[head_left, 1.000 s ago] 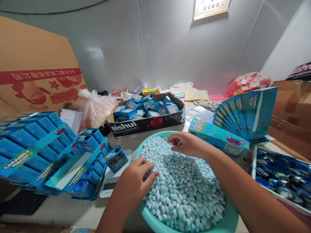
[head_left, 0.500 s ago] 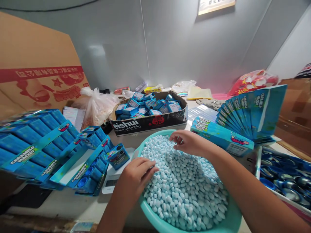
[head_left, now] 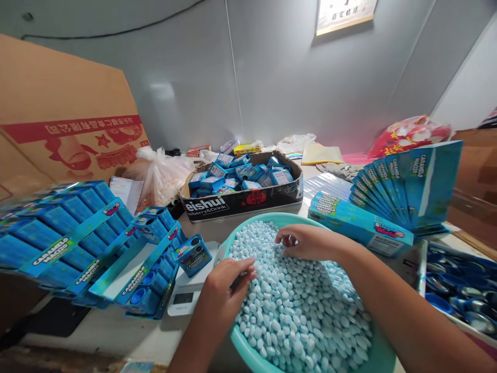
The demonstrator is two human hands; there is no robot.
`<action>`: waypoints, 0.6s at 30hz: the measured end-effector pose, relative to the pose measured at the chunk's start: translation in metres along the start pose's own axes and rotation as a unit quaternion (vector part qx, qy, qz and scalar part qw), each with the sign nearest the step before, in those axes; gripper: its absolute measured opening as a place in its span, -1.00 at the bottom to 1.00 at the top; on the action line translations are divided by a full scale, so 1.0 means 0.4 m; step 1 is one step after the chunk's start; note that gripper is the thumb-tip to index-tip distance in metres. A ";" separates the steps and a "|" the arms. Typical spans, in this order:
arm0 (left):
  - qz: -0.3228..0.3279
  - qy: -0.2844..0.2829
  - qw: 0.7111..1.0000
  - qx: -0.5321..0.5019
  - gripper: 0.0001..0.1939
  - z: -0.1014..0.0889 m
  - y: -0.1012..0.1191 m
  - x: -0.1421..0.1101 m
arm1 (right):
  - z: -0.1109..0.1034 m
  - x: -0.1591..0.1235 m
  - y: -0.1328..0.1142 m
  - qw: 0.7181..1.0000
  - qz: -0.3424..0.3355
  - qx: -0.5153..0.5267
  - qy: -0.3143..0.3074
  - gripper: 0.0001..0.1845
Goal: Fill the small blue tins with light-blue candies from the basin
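A turquoise basin is filled with pale blue candies. My left hand reaches over the basin's left rim, its fingers stretched out and a gap between them, tips at the candies. My right hand is over the far part of the heap with its fingers curled in; whatever they hold is hidden. A small blue candy box with a dark round hole rests on a white scale, just left of the basin.
On the left, display trays hold blue boxes. Behind the basin, a black carton contains small blue boxes. To the right are a long blue carton, fanned packaging and a tray of blue lids.
The whole view has shifted, so the scene sits slightly lower and further right. Both hands stay over the candies, and the left hand's finger gap looks wider.
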State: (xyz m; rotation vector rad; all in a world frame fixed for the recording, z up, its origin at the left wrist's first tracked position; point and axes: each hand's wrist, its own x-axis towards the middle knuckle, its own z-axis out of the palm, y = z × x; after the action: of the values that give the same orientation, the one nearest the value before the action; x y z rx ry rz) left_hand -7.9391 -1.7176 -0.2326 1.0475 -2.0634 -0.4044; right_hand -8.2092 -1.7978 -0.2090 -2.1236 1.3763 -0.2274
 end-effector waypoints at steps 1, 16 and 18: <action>-0.005 -0.007 1.000 0.002 -0.76 0.000 -0.001 0.001 | -0.001 0.000 -0.004 1.000 0.001 -0.009 -0.002 -0.65; -0.013 -0.115 0.993 0.012 -0.86 -0.009 0.019 0.029 | -0.020 0.003 -0.009 0.999 0.014 -0.020 -0.040 -0.71; -0.016 -0.116 0.993 0.009 -0.87 -0.012 0.023 0.036 | -0.019 0.000 -0.010 0.999 0.019 -0.024 -0.037 -0.74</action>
State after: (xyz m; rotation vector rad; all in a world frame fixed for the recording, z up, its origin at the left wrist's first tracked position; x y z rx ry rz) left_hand -7.9459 -1.7228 -0.2172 1.0887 -2.2594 -0.5480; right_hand -8.2093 -1.7996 -0.2004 -2.1210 1.3908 -0.0996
